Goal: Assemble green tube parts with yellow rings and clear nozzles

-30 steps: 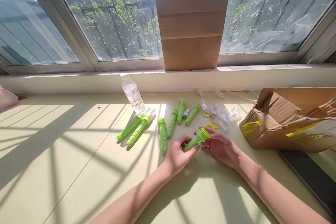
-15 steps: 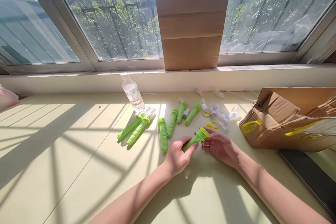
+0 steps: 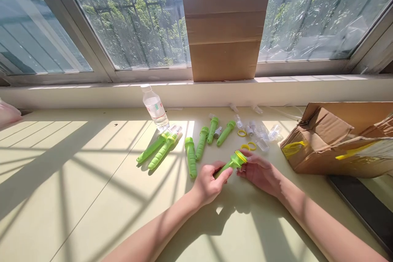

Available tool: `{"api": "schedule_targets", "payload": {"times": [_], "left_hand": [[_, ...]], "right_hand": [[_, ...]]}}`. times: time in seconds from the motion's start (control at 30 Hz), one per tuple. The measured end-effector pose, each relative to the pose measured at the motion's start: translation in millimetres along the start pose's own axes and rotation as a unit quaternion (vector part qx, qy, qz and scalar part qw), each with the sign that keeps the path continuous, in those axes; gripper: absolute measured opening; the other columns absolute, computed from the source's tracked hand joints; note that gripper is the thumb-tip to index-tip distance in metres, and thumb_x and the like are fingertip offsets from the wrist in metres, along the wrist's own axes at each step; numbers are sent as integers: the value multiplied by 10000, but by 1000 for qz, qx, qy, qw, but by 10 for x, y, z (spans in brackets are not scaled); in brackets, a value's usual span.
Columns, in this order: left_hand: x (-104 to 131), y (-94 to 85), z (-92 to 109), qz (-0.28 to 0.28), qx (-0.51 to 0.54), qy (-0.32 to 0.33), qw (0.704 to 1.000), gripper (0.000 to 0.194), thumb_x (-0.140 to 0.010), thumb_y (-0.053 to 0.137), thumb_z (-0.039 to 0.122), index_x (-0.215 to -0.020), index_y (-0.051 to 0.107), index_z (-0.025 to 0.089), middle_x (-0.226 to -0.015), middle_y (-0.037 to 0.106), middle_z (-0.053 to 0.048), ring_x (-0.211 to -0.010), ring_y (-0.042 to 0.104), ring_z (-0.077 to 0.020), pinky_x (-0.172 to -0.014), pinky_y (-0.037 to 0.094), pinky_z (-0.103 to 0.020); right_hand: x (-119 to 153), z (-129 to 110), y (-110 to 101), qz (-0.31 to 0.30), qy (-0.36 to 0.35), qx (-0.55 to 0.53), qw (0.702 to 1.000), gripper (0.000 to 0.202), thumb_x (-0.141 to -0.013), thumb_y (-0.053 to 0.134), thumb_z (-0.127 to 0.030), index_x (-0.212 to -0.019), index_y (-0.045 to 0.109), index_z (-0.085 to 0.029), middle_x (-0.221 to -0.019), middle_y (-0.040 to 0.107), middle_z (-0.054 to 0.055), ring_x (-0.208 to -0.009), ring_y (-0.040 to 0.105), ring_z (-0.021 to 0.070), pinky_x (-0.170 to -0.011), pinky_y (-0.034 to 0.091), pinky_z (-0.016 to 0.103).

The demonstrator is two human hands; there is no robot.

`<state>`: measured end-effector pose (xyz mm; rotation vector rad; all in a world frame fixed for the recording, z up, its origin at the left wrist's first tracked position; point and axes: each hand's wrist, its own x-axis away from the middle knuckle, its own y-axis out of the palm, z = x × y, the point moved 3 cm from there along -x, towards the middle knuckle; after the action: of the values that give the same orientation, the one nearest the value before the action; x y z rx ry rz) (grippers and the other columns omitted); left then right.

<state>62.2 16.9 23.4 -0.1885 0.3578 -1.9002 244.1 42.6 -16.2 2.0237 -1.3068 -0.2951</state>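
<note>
Sunlit, pale table [image 3: 101,217] before me; over it, a person's left hand [image 3: 208,184] grips a green handle [image 3: 235,161], the right hand [image 3: 260,174] curving fingers at its yellow-ringed end, how tightly I can't tell.

The green handles [image 3: 190,158] look ridged plastic, the bottle [image 3: 156,109] glossy plastic, the box [image 3: 310,161] matt cardboard.

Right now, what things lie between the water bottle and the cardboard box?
In the head view, some green handles, loose yellow rings and clear plastic pieces lie between the water bottle and the box.
</note>
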Motion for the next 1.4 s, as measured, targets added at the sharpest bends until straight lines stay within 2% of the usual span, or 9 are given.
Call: {"api": "schedule_targets", "payload": {"times": [0.2,0.37,0.5,0.73,0.83,0.93,1.07,1.23,1.4], "left_hand": [[-4,6,-37,-20,48,-32,998,465,-916,520,547,-626,487,185,-573,514,23,-410,444,-80,-435,304,-245],[-11,21,-78,-37,87,-60,994,504,-887,524,638,-669,502,184,-577,551,19,-376,425,-72,-390,292,-231],[-20,34,-88,-55,107,-74,990,527,-878,521,666,-668,502,183,-561,564,15,-358,414,-66,-377,276,-224],[-18,29,-68,-60,111,-83,989,522,-865,545,678,-718,528,177,-576,583,14,-354,386,-54,-366,263,-214],[-23,26,-92,-34,105,-87,990,458,-766,715,613,-834,558,188,-638,590,32,-400,426,-69,-372,321,-212],[-41,0,-117,41,73,-46,995,422,-661,842,479,-788,556,196,-690,577,26,-530,505,-106,-462,404,-237],[-58,-16,-152,108,19,-11,994,335,-731,791,456,-694,607,179,-638,562,10,-644,536,-152,-606,436,-286],[-38,-28,-97,104,1,8,995,243,-831,699,419,-867,732,181,-799,700,-34,-776,597,-198,-728,443,-314],[-7,-38,-24,79,-21,37,996,339,-889,619,446,-687,645,175,-618,541,-4,-615,446,-153,-615,337,-295]], "right_hand": [[16,-7,35,6,-9,7,1000,159,-782,745,-238,-936,752,-279,-881,722,1,-711,586,154,-770,511,330],[22,-2,43,-6,-9,7,1000,195,-796,723,-248,-984,749,-292,-968,745,9,-754,628,166,-808,513,338],[20,-3,39,-19,-3,15,1000,263,-813,689,-241,-1070,740,-260,-1033,751,41,-778,659,171,-819,518,336],[16,-12,44,-11,1,10,1000,238,-805,713,-231,-1040,745,-255,-945,747,26,-740,638,161,-807,518,330],[10,-12,44,-10,3,7,1000,235,-800,714,-230,-1030,750,-250,-939,739,26,-730,618,157,-796,516,325],[5,-12,44,-10,2,7,1000,220,-801,713,-229,-1016,752,-254,-925,736,24,-731,613,163,-786,508,325],[0,-13,30,11,-6,-3,1000,209,-788,751,-222,-993,745,-260,-871,730,2,-711,611,152,-782,503,331],[7,-19,14,35,-12,-9,999,264,-761,805,-211,-1011,745,-268,-798,705,-23,-679,602,125,-761,492,321],[16,-30,29,41,-13,-16,999,259,-707,849,-218,-947,759,-252,-750,699,-20,-653,588,122,-724,481,312]]}}
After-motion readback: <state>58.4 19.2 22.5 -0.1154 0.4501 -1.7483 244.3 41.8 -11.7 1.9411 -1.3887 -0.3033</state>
